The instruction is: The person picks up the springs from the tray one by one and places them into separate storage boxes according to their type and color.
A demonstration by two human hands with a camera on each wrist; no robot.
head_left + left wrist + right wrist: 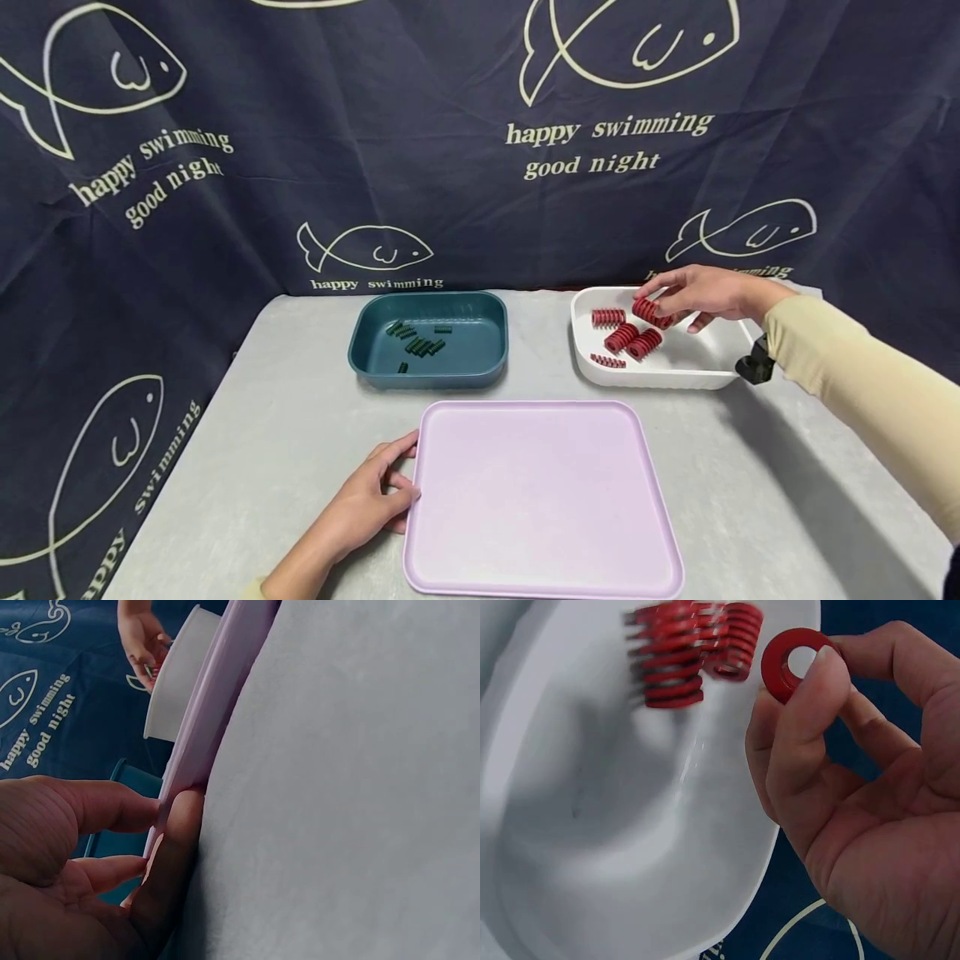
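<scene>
My right hand (701, 293) pinches a thick red coil spring (651, 312) over the white tub (660, 379). Seen from the right wrist, the held spring (774, 669) faces its round end to the camera, between thumb and fingers. More red springs (621, 337) lie in the left part of that tub, and a thinner red spring (607, 361) lies at its front. At the left edge of a flat lilac tray (540, 500), my left hand (367, 504) holds the rim; the left wrist view shows fingers on both sides of the rim (196, 735).
A teal tub (427, 381) with several small dark green springs (424, 346) stands behind the tray, to the left of the white tub. All rest on a grey-white table (285, 433). A dark blue fish-print curtain (480, 167) hangs behind and at the left.
</scene>
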